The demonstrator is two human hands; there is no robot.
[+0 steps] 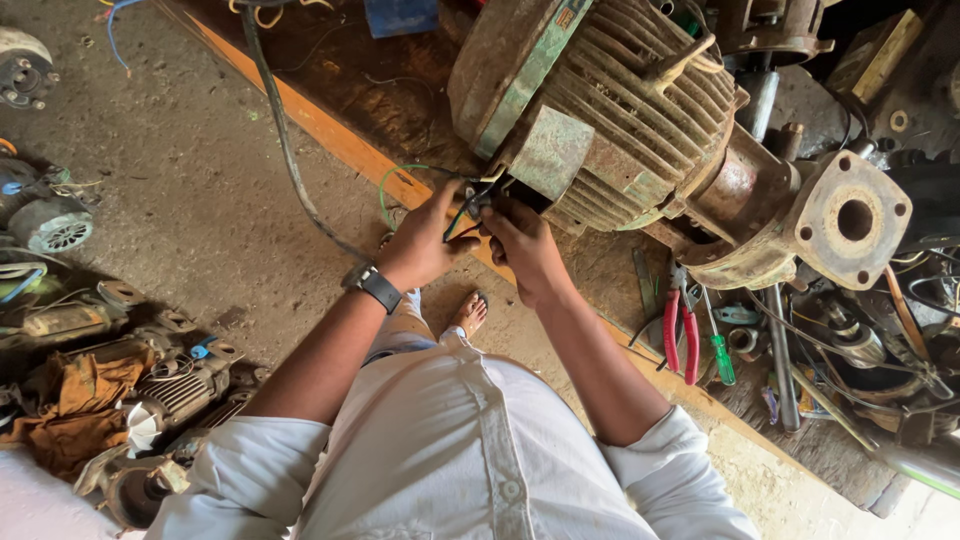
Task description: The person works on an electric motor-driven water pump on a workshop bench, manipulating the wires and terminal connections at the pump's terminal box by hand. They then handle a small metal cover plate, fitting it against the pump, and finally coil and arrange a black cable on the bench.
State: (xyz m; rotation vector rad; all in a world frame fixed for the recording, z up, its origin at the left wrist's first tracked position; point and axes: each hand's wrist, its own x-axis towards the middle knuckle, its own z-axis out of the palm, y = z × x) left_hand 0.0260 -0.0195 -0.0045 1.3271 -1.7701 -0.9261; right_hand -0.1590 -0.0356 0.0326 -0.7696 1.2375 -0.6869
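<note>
Both hands, left [425,240] and right [522,248], pinch thin wires [468,205] at the rusty motor [610,110] near the bench's orange edge [340,135]. Grip narrow, closed on wires. Red pliers [680,335] lie near; bare floor [180,180] to the left.

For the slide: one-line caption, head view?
Both hands, left and right, work wires at a rusty motor's terminal box; red pliers lie nearby.

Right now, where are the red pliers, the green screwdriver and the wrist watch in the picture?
red pliers [680,335], head view, on the red handles, lying on the bench.
green screwdriver [722,358], head view, on its green handle, right of the pliers.
wrist watch [377,287], head view, on the dark strap at the left wrist.
</note>
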